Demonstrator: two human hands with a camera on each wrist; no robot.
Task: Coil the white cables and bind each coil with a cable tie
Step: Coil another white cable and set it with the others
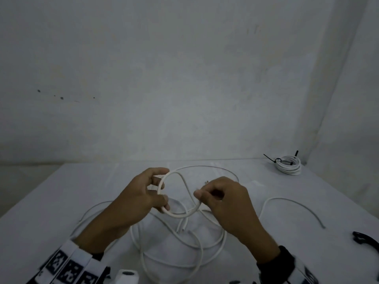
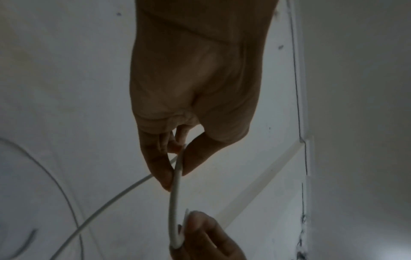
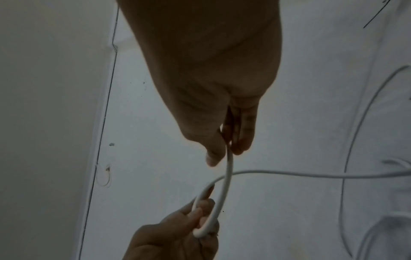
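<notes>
A thick white cable (image 1: 180, 216) forms a small loop in the air above the white table (image 1: 51, 193). My left hand (image 1: 162, 193) holds the loop's left side, thumb and fingers curled round it (image 2: 175, 174). My right hand (image 1: 200, 194) pinches the loop's right side between thumb and forefinger (image 3: 229, 154). More slack white cable (image 1: 174, 249) lies in loose curves on the table under both hands, with a cut end (image 1: 181, 229) showing. A finished white coil (image 1: 289, 165) bound with black cable ties (image 1: 272, 159) sits at the far right corner.
A loose thin white cable (image 1: 295, 206) curves across the table's right side. Black cable ties (image 1: 363, 239) lie at the right edge. A white object (image 1: 127, 276) sits at the near edge. Grey walls close the table at the back and right.
</notes>
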